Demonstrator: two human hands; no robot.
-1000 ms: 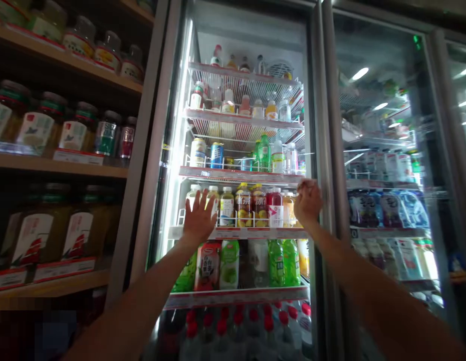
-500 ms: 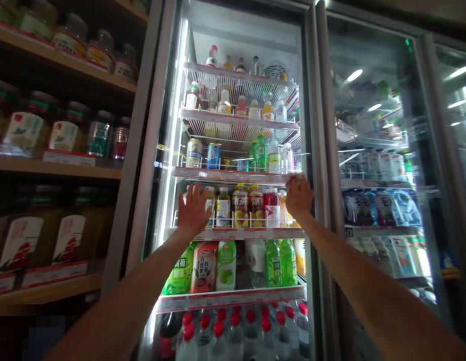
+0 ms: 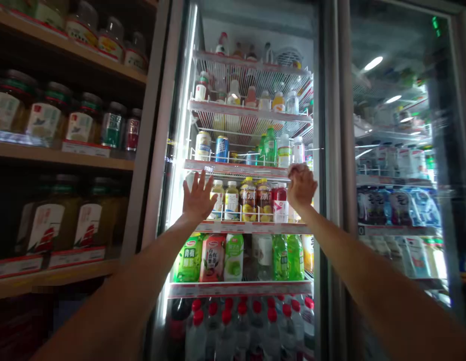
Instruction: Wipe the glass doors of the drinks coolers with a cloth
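My left hand point(image 3: 198, 196) is open, fingers spread and flat against the glass of the lit fridge door point(image 3: 255, 30), over the left end of a shelf of juice bottles point(image 3: 248, 200). My right hand point(image 3: 301, 185) is closed in a fist at the right end of the same shelf, close to the door's right frame point(image 3: 328, 150). What its fingers grip is hidden. Both arms reach up and forward. Green drink bottles point(image 3: 280, 255) stand one shelf below the hands.
Red-capped water bottles point(image 3: 236, 326) fill the fridge's bottom shelf. Cans and bottles point(image 3: 221, 148) sit on the shelves above. Wooden shelves with large jars point(image 3: 78, 120) stand to the left. A second glass-door fridge point(image 3: 394, 200) stands to the right.
Both hands sit slightly higher on the door than a second ago and keep their shapes. The view has shifted a little to the left.
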